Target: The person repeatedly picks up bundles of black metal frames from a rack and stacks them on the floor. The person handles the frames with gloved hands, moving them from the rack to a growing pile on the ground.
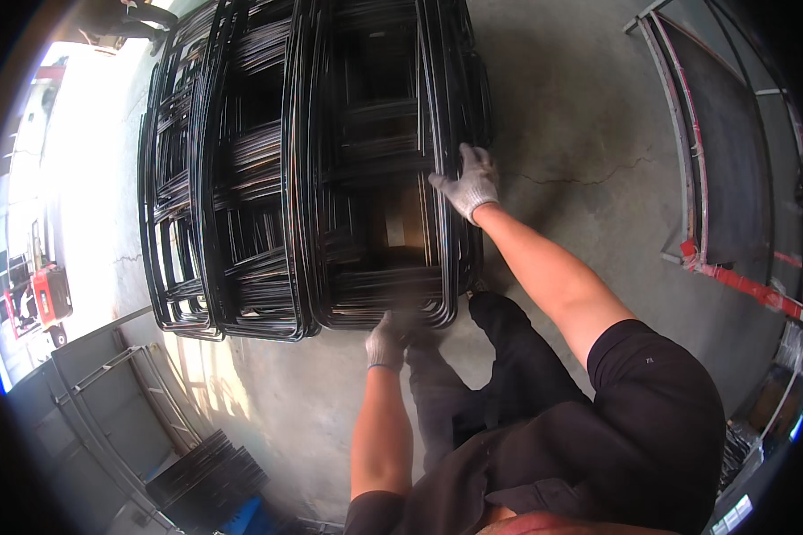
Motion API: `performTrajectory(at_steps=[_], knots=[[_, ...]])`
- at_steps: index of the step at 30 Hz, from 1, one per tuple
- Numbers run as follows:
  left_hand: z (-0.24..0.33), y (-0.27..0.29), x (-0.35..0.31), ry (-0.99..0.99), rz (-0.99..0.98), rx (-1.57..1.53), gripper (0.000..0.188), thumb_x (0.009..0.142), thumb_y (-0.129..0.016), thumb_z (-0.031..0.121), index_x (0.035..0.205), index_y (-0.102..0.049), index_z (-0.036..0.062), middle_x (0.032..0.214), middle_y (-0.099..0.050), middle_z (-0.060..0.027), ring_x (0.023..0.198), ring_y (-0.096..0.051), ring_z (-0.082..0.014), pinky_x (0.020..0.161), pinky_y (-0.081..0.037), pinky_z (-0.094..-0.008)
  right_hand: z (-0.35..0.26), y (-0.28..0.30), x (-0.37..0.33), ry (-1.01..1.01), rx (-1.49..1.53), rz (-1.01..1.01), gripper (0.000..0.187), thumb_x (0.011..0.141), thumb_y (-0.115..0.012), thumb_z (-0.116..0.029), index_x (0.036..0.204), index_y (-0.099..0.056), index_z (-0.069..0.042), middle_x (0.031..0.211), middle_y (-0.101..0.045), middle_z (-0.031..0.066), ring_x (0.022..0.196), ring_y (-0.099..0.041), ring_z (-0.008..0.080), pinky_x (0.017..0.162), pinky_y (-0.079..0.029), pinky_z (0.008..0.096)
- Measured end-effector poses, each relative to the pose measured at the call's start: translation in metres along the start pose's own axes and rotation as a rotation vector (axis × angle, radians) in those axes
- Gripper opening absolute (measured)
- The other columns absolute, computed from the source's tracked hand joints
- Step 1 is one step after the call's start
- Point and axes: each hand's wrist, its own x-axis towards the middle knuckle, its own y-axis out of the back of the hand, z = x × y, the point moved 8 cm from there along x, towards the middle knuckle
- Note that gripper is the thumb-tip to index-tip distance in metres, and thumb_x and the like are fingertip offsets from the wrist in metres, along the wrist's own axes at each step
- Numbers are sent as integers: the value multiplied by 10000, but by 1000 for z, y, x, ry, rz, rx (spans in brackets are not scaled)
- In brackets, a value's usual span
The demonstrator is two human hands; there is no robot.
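Black metal tube frames (299, 169) with rounded corners are stacked in several rows in front of me. My right hand (469, 185), in a pale work glove, is at the right side of the nearest row. Its thumb reaches over the outer bars, and its fingers are stretched and apart. My left hand (385, 342), also gloved, is at the near lower edge of the same row. Blur and the bars hide its fingertips, so its hold on a frame cannot be made out. The near end of this row is smeared by motion.
At the right stands a metal rack (687, 169) with a red crossbar (745, 290). Dark flat pieces (207, 481) are piled at the lower left, by a grey panel (111, 401). A red machine (52, 294) is at the far left. Someone's dark-clad leg (143, 18) shows top left.
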Motion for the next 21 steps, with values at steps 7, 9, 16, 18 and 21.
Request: performTrajectory(at_steps=[7,9,16,18,21], knots=[[-20,-1,-38,189,169,-141,541,1193,-519,418,1470,-540,-46,1340,-689,-202,1194,-726,-398,964,-667,-539,-15,-7,63,-166,331,-216,1287,854,-818,-746,1702,-306,75,1652,-501,345,1563,-490,430,1286,-422,436],[-25,-3,-45,176,157,-147,553,1190,-528,422,1479,-526,-50,1318,-695,-195,1181,-731,-396,946,-672,-531,-17,-19,64,-114,229,-200,1304,836,-835,-742,1697,-308,84,1649,-499,353,1551,-502,437,1277,-433,442],[-17,-21,-61,28,59,-146,514,1125,-683,403,1406,-563,-10,1104,-691,-120,869,-703,-220,721,-601,-368,16,-28,66,-181,273,-92,1328,802,-848,-743,1706,-299,60,1616,-526,372,1503,-545,477,1227,-475,494],[-24,-13,-86,162,146,-176,553,1104,-720,425,1395,-583,-25,1049,-697,-92,818,-699,-200,696,-582,-334,16,-35,52,-171,231,-123,1307,824,-833,-737,1724,-283,34,1644,-499,364,1530,-519,463,1246,-461,489],[5,-22,-132,113,202,-174,636,1081,-751,458,1419,-588,-55,1104,-708,-101,884,-718,-203,729,-591,-334,14,-33,32,-109,170,-130,1272,854,-819,-722,1735,-274,17,1663,-481,355,1540,-506,464,1263,-445,483]])
